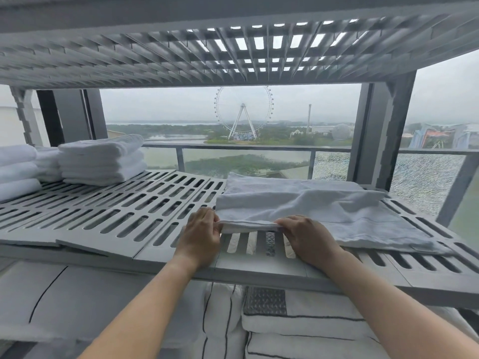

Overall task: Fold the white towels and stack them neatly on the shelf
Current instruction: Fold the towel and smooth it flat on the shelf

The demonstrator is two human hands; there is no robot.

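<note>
- I am watching the white towel [298, 203], which is lying part-folded on the right half of the slatted shelf [103, 216], with its doubled near edge lifting a little off the slats.
- It is reading as soft, light terry. The top layer is sagging and wrinkling, so I am expecting it to droop wherever it is unsupported and to lose a crease unless pressed flat.
- I am judging the best hold to be the two near corners of that doubled edge, pinched through both layers so they travel together.
- The left hand [201, 234] and right hand [308, 237] are holding it there now. The fingers [290, 221] are curling closely over the hem, with the thumbs probably underneath, though they are hidden.
- The slots are looking likely to snag a dragged hem, so lifting seems safer than sliding.
- A stack of folded towels [103, 159] is sitting well apart, at the far left of the same shelf.
</note>
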